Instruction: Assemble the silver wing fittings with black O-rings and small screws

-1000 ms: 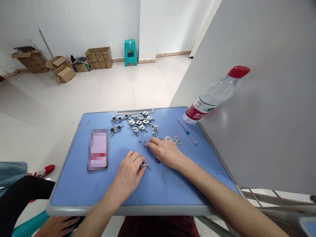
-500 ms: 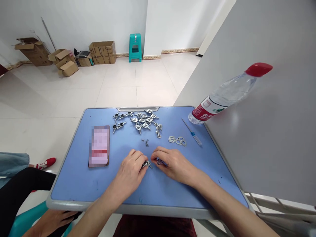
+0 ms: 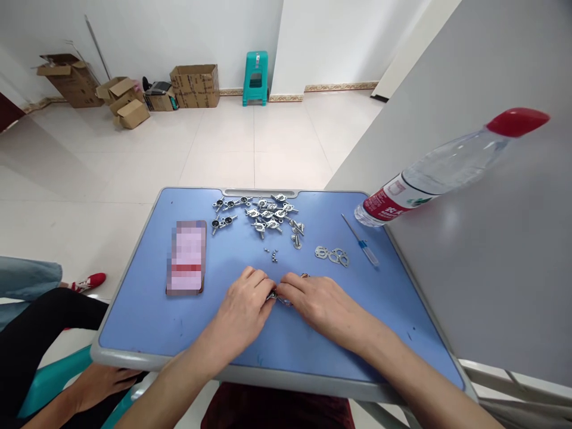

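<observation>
Near the table's middle, my left hand [image 3: 243, 310] is closed, its thumb and fingers pinching a small metal flanged fitting [image 3: 271, 295] with a dark centre. My right hand [image 3: 326, 304] is closed too, fingertips against the fitting; what it grips is mostly covered by the fingers. Just beyond my hands lie several tiny screws [image 3: 274, 256]. Further back is a pile of metal flanged fittings [image 3: 268, 213], and to its left a group of fittings with black centres [image 3: 229, 220]. Flat metal oval plates [image 3: 333, 256] rest to the right, near a screwdriver [image 3: 364, 244] with a clear and blue handle.
A phone [image 3: 187, 257] lies on the left of the blue table [image 3: 138, 310]. A water bottle [image 3: 402, 196] with a red cap stands at the back right, beside a grey panel [image 3: 500, 250]. A seated person's hand [image 3: 100, 381] is low at the left.
My right hand has come left to meet the left hand, closing the gap at the fitting. The whole view has shifted slightly; the things on the table keep their places.
</observation>
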Available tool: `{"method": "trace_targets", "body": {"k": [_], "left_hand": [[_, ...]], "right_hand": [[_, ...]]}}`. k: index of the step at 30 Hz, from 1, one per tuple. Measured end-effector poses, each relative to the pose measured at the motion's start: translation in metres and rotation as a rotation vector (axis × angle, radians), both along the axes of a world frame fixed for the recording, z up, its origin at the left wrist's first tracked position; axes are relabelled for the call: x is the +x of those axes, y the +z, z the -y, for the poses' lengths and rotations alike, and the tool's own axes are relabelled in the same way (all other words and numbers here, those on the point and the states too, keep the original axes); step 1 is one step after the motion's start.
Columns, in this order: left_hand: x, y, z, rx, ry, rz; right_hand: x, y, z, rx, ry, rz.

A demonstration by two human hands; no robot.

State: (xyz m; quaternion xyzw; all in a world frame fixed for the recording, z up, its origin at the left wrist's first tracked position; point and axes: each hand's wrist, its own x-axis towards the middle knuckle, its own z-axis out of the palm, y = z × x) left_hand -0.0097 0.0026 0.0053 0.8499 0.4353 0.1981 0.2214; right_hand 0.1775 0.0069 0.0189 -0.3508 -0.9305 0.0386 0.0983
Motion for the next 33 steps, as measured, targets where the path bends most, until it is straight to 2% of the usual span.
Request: {"method": "trace_targets", "body": {"k": [4, 12, 24, 33], "left_hand": [[0.0, -0.001, 0.0, -0.012, 0.003, 0.013], [0.0, -0.002, 0.001, -0.02, 0.004, 0.005], [-0.001, -0.002, 0.001, -0.016, -0.001, 0.012], [0.001, 0.0, 0.0, -0.016, 0.004, 0.002]], "right_hand": [[-0.004, 0.003, 0.0, -0.001, 0.002, 0.025], [0.006, -0.011, 0.003, -0.103, -0.019, -0.155], [0.007, -0.014, 0.004, -0.143, -0.055, -0.213], [0.007, -0.018, 0.001, -0.27, -0.076, -0.258]]}}
